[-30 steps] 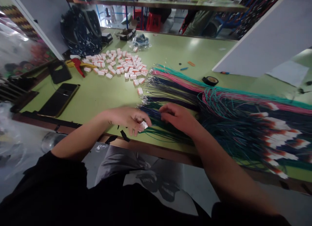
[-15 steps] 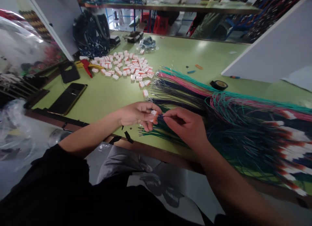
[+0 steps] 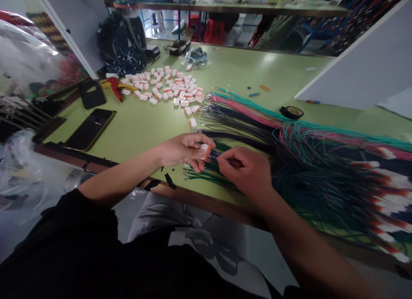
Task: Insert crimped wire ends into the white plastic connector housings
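My left hand [image 3: 185, 151] grips a white and orange connector [image 3: 206, 152] between thumb and fingers, its orange side facing right. Just right of it, my right hand [image 3: 245, 168] pinches a thin dark wire [image 3: 215, 154] that runs toward the orange side. Whether the wire's tip sits inside the connector cannot be made out. Bundles of green, pink and dark wires [image 3: 244, 114] lie behind and beside my right hand. A pile of loose white and orange connectors [image 3: 175, 90] is spread beyond my left hand.
On the green table [image 3: 135, 127] are a phone [image 3: 90, 129], red and yellow pliers [image 3: 114, 87], and black tape [image 3: 291, 112]. Wired connectors [image 3: 391, 196] lie at the right. A dark bag [image 3: 120, 45] stands at the back left, a white panel [image 3: 360, 62] at the right.
My right hand has shifted slightly down, and a little more wire shows between it and the connector. The connector's orange side is now more visible in my left hand.
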The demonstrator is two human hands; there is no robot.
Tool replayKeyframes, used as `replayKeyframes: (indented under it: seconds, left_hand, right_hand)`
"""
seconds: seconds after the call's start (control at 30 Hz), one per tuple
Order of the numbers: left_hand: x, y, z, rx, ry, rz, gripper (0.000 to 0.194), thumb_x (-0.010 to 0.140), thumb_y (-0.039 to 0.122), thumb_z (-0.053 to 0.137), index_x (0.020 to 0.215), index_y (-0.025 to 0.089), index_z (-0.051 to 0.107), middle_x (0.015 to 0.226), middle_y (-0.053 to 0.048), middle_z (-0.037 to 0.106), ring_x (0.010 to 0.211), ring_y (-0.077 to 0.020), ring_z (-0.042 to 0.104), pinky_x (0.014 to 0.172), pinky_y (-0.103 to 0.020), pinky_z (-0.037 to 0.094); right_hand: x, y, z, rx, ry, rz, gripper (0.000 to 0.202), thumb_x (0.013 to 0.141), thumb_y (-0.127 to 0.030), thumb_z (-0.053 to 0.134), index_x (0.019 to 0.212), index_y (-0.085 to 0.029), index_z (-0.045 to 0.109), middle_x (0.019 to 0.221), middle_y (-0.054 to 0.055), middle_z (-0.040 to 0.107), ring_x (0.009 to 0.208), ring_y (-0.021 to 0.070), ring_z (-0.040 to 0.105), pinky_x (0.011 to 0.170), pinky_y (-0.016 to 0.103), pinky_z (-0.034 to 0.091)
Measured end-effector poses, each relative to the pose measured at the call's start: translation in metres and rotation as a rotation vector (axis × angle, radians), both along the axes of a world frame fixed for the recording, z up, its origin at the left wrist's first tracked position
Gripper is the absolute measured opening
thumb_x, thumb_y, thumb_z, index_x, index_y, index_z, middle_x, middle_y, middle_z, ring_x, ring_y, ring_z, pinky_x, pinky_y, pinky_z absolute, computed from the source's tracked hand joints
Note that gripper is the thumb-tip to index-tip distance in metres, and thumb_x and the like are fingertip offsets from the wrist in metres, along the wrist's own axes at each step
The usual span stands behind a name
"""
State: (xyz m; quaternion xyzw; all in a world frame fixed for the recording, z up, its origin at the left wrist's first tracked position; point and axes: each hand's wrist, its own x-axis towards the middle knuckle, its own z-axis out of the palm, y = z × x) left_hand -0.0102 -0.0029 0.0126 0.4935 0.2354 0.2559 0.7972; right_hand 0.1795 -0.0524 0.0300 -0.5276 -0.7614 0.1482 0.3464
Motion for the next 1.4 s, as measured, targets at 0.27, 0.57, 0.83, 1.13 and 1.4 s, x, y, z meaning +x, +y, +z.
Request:
replayKeyframes:
  seconds: [0.27, 0.57, 0.83, 1.13, 1.4]
  left_hand:
    - [0.004, -0.003, -0.001, 0.127, 0.061, 0.064, 0.033, 0.072, 0.021, 0.072, 0.097, 0.013, 0.052, 0.072, 0.003, 0.061, 0.055, -0.01, 0.063, 0.052, -0.022, 0.051]
    - [0.008, -0.008, 0.004, 0.169, 0.159, 0.093, 0.023, 0.076, 0.014, 0.064, 0.094, 0.013, 0.051, 0.063, 0.005, 0.06, 0.052, -0.0081, 0.062, 0.05, -0.019, 0.049]
    - [0.011, -0.011, 0.003, 0.096, 0.145, 0.079, 0.03, 0.071, 0.022, 0.072, 0.092, 0.013, 0.053, 0.06, 0.005, 0.061, 0.046, -0.0064, 0.058, 0.045, -0.017, 0.046]
    - [-0.006, -0.001, 0.003, 0.044, 0.235, -0.243, 0.031, 0.07, 0.028, 0.076, 0.091, 0.013, 0.059, 0.064, 0.002, 0.064, 0.047, -0.0079, 0.06, 0.043, -0.017, 0.046]
    - [-0.008, -0.001, 0.001, 0.053, 0.283, -0.35, 0.029, 0.072, 0.028, 0.075, 0.093, 0.014, 0.061, 0.064, 0.002, 0.064, 0.048, -0.0097, 0.061, 0.044, -0.019, 0.048]
  right_hand:
    - [-0.003, -0.001, 0.001, 0.049, -0.122, -0.019, 0.02, 0.072, -0.027, 0.051, 0.058, -0.019, 0.062, 0.051, -0.002, 0.053, 0.047, 0.0088, 0.04, 0.049, 0.024, 0.028]
    - [-0.004, 0.0, -0.005, 0.045, -0.112, 0.049, 0.02, 0.074, -0.024, 0.05, 0.057, -0.02, 0.061, 0.049, -0.003, 0.048, 0.047, 0.0082, 0.037, 0.05, 0.023, 0.027]
    - [-0.009, -0.004, -0.009, -0.008, -0.103, 0.074, 0.023, 0.079, -0.027, 0.049, 0.061, -0.02, 0.062, 0.053, -0.002, 0.053, 0.052, 0.0092, 0.043, 0.052, 0.023, 0.028]
    - [0.04, 0.041, 0.001, -0.178, -0.144, 0.004, 0.02, 0.081, -0.03, 0.051, 0.079, -0.018, 0.067, 0.08, 0.004, 0.069, 0.072, 0.0155, 0.058, 0.063, 0.026, 0.039]
    - [0.046, 0.047, -0.012, -0.167, -0.56, -0.082, 0.008, 0.072, -0.019, 0.056, 0.072, -0.021, 0.063, 0.075, 0.003, 0.066, 0.068, 0.0165, 0.056, 0.055, 0.025, 0.032]
